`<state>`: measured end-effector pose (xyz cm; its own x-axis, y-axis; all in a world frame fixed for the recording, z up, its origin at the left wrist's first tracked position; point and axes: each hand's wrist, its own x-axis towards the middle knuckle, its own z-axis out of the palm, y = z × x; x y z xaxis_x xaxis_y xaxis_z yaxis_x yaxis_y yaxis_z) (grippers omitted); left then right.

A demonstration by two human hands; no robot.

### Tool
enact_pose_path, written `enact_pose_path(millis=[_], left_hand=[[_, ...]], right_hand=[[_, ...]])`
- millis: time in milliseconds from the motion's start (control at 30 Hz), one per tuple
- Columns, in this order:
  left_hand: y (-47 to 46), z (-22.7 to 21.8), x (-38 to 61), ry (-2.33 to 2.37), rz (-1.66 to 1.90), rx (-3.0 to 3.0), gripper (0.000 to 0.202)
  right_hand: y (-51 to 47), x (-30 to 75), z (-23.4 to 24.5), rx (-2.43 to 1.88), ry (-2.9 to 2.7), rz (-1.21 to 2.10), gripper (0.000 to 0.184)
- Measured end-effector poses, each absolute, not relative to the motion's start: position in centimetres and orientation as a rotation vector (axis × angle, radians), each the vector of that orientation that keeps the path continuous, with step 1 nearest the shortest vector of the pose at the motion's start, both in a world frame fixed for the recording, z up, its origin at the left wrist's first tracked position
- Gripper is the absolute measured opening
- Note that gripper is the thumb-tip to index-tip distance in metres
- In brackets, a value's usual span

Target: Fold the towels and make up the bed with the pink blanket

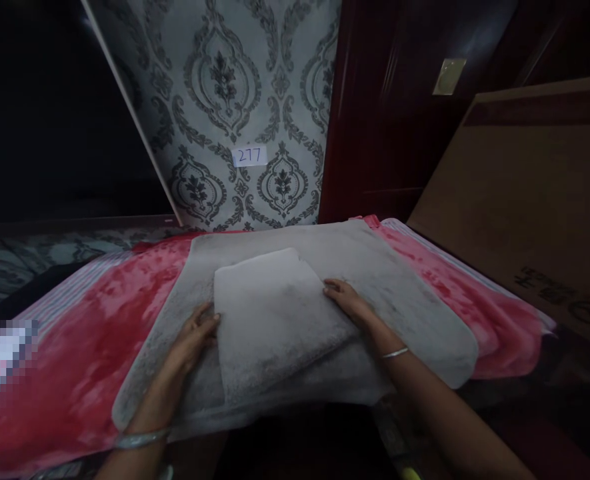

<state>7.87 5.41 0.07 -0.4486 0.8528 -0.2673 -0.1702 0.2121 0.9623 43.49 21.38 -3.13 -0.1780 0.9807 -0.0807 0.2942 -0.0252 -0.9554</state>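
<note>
A small folded grey fluffy cloth (275,313) lies on top of a larger grey fluffy mat (399,293). My left hand (195,337) rests against the folded cloth's left edge, fingers curled onto it. At the cloth's right edge my right hand (347,300) lies with its fingers stretched flat on the grey pile. Both wrists carry thin bangles.
Under the grey mat spreads a red plush blanket (75,347) with a striped border. A patterned wallpaper panel with a label reading 277 (249,156) stands behind. A dark red door (399,120) and a brown cardboard sheet (535,200) are at the right.
</note>
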Motion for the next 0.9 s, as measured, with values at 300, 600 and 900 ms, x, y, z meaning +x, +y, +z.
enact_pose_path(millis=[300,600,900], left_hand=[[7.9,-0.6,10.5,1.553,1.604,0.749,0.077],[9.4,-1.4,10.6,1.488,1.588,0.677,0.07],[11.5,0.2,9.0,1.256,1.337,0.632,0.032]], right_hand=[[21.2,41.7,-1.6,-1.272,-1.58,1.391,0.047],[17.6,44.6,-3.2,-1.233,-1.38,1.489,0.043],[21.1,42.4,0.1,-1.105,-1.367,1.764,0.04]])
